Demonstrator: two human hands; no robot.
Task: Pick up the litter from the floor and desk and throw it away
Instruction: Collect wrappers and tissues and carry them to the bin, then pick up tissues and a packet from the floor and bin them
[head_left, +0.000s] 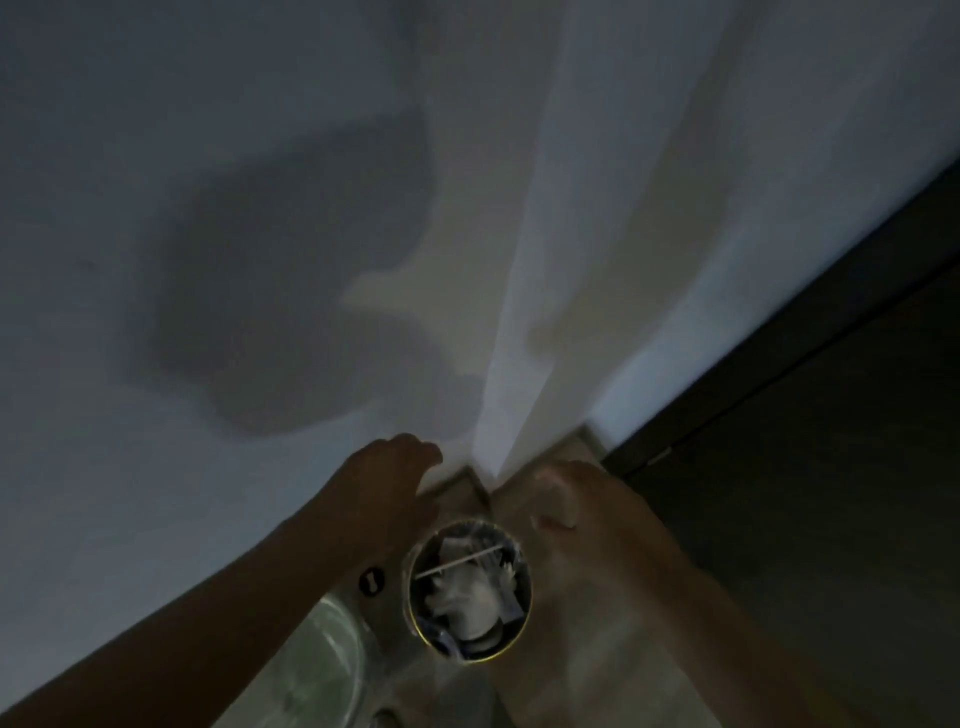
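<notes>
While left hand (387, 480) and right hand (574, 501) hang apart above bin (528, 597), grip unclear: dim, right one blurred, pale patch on it maybe scrap. Bin on floor (597, 649) at wall corner (498, 415), crumpled white litter (467, 597) and thin stick (457, 564) inside. Step: likely drop-off. Next: confirm release, fetch rest. Beside bin, black round tag (372, 581), mark unreadable.

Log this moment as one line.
scene: dim wall corner | bin: holds white litter | left hand: by bin, grip unclear | right hand: by bin, blurred
</notes>
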